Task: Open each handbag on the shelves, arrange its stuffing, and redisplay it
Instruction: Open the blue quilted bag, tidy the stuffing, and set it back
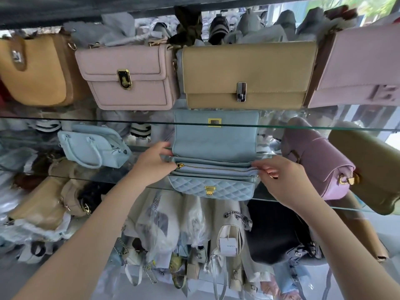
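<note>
Working on the light blue quilted handbag (211, 187) in the middle of the frame. Resting it on the front edge of a glass shelf (270, 199), with the flap (215, 137) lifted up and leaning back. Holding the left end of the bag with the left hand (151, 163), fingers curled round its side, just beside the gold zip pull (180, 165). Pinching the right end of the inside pocket with the right hand (281, 176), thumb and fingers pressed together on the cloth edge. Looking down at a gold zipper (216, 167) running across the bag between both hands, and at a gold clasp (209, 190) low on the quilted front.

Seeing more bags all around. Passing across the top of the frame, from left to right: an orange-brown handbag (36, 70), a pink handbag (129, 76), a tan handbag (246, 72) and a pale pink handbag (363, 68). Seeing a small pale blue handbag (93, 146) at the middle left and a purple handbag (318, 161) at the middle right. Spotting a white tag (228, 245) hanging among the bags at the bottom of the frame.
</note>
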